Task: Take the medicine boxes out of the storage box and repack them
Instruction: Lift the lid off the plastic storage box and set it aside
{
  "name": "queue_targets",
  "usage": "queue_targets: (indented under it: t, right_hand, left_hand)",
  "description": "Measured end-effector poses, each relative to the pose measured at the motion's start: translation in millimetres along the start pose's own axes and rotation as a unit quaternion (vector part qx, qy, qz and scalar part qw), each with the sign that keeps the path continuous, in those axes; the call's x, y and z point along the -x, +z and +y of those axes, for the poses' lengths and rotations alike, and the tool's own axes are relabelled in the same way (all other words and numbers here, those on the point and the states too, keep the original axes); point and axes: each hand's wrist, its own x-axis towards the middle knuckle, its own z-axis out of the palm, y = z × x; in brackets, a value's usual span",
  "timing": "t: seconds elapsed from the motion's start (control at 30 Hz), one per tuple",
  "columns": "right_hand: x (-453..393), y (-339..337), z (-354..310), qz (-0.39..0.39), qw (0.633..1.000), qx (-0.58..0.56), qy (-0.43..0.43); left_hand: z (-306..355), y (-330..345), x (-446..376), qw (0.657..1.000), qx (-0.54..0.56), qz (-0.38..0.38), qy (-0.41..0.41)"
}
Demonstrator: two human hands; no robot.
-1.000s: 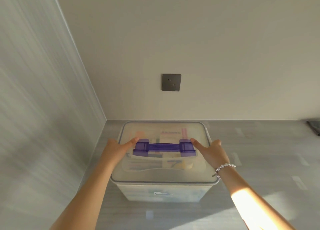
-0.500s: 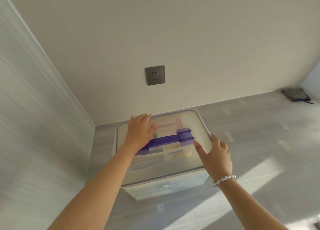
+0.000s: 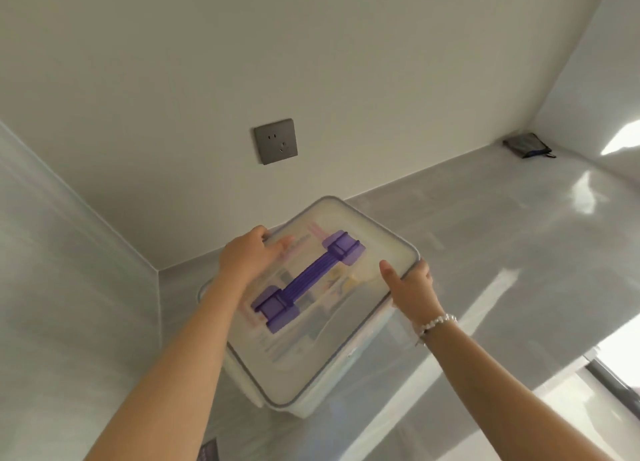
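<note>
Storage box [image 3: 313, 396] lid [image 3: 322, 308] being gripped by 2 hands above the grey counter [image 3: 502, 238].
Left hand [image 3: 247, 254] is curling over its far edge; right hand [image 3: 410, 284] is clasping the right edge, thumb on top.

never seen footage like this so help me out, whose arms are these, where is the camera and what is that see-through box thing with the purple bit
There is no machine here. The arms belong to a person wearing a wide-angle camera on the head, so the one picture looks forward and down at their own hands.

On the pale grey countertop stands a translucent plastic storage box. Both hands hold its frosted lid with the purple carry handle: the left hand grips the far left edge, and the right hand, with a bead bracelet at the wrist, grips the right edge. The lid looks lifted and turned askew over the box. Coloured medicine boxes show blurrily through it.

Behind is a dark wall socket; a small dark pouch lies in the far corner.
</note>
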Motion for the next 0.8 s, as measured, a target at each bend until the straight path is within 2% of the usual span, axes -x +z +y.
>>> queue_targets:
  t: [0.17, 0.37, 0.47, 0.53, 0.63, 0.8]
  right_hand:
    - [-40, 11, -28, -0.112, 0.991, 0.043, -0.056]
    - [-89, 36, -38, -0.137, 0.982, 0.075, -0.109]
    - [-85, 42, -44, -0.139, 0.983, 0.078, -0.092]
    - [-72, 43, -47, -0.118, 0.988, 0.077, -0.069]
    - [-64, 48, -44, -0.070, 0.996, 0.058, 0.002]
    - [-60, 48, -46, -0.084, 0.994, 0.051, 0.040]
  left_hand:
    - [-33, -8, 19, 0.997, -0.017, 0.012, -0.069]
    - [-48, -9, 30, 0.992, 0.022, -0.016, -0.125]
    - [-51, -7, 25, 0.984, 0.066, -0.062, -0.153]
    - [-52, -4, 21, 0.971, 0.150, -0.084, -0.166]
    - [-51, -1, 21, 0.945, 0.256, -0.079, -0.188]
    - [-46, -3, 24, 0.922, 0.309, -0.130, -0.193]
